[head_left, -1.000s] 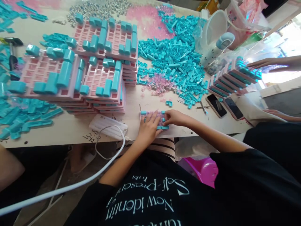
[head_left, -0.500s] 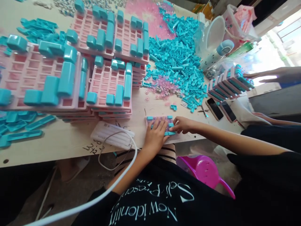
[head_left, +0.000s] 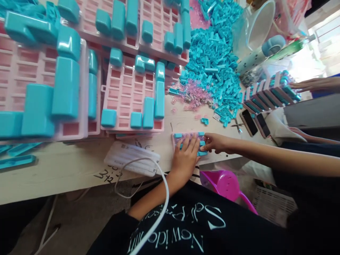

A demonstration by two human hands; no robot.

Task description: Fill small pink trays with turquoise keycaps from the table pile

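A small pink grid tray (head_left: pixel 175 141) with blue plastic pieces in it lies near the table's front edge. My left hand (head_left: pixel 185 157) rests flat on top of the tray, fingers stretched out, covering its middle. At the tray's right side is my right hand (head_left: pixel 217 142). Its fingers are bent together, the thumb against a blue piece (head_left: pixel 202 143) at the edge. Whatever sits between those fingertips is hidden.
Stacked pink grid trays (head_left: pixel 124 94) with blue pieces stand left. Behind lies a heap of loose blue pieces (head_left: pixel 212 53). A white power strip (head_left: pixel 132 158) with a cable lies left of my hands. Phones (head_left: pixel 249 123) and another person's hand (head_left: pixel 316 85) are at right.
The view has shifted, so the stacked trays look larger and closer at the left. My left hand stays flat on the small tray, and my right hand stays at its right edge.
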